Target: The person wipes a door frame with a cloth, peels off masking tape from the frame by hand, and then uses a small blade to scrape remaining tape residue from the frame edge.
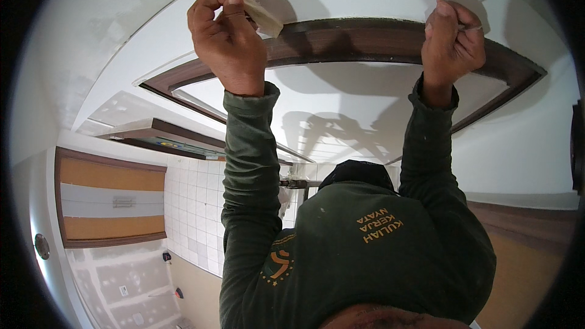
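Can pass between left hand [233, 39] and right hand [454, 41], along brown frame [356, 44]. Blocked on the left by beige strip [263, 19], angled out toward the gap.

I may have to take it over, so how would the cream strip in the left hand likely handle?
The cream strip is probably light, as the left hand holds it in a thumb-and-finger pinch. It seems apt to flex, since it looks thin and bends near that pinch. Its narrow upper end might crumple or tear easily.
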The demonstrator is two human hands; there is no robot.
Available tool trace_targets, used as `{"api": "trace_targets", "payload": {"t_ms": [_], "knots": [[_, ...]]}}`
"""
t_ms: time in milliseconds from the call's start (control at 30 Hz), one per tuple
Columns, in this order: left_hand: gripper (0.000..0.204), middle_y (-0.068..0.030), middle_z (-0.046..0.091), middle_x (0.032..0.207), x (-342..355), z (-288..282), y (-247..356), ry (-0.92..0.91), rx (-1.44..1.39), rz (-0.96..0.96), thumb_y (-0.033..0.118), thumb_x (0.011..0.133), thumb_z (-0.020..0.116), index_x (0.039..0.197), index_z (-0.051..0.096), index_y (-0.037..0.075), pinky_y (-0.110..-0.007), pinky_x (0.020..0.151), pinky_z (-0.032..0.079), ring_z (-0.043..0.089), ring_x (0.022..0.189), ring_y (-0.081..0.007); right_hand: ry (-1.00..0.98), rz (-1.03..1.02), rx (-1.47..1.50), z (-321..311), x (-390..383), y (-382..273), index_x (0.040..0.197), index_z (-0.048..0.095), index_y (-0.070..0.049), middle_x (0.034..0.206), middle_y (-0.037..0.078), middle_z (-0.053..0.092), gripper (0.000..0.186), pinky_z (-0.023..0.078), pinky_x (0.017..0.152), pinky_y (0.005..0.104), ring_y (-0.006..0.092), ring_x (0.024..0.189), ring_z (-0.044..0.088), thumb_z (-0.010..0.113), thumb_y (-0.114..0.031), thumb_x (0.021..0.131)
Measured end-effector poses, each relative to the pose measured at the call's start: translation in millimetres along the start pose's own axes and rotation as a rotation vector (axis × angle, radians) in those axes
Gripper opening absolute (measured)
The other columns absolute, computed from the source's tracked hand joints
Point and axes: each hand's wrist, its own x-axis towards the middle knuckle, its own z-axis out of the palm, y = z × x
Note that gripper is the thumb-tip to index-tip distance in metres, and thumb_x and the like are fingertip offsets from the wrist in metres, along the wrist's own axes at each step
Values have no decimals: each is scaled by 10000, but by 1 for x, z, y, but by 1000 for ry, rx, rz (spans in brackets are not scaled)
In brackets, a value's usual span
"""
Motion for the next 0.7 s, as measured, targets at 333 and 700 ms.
{"api": "trace_targets", "payload": {"t_ms": [333,700], "knots": [[189,-110,617,830,17,-15,-2,52,-59,-29,144,967,575,992,512,-32,-260,468,587,647,635,-132,14,-8,-35,-2,0,3,921,661,19,663,51,657,98,435,462,183,54,528,561,700,-48,861],[195,-133,633,768,31,-25,-3,54,-16,-8,134,961,574,979,524,-54,-263,481,572,631,566,-157,37,-2,-19,0,-1,1,922,648,23,633,62,641,127,432,440,198,62,511,549,711,-70,862]]}}
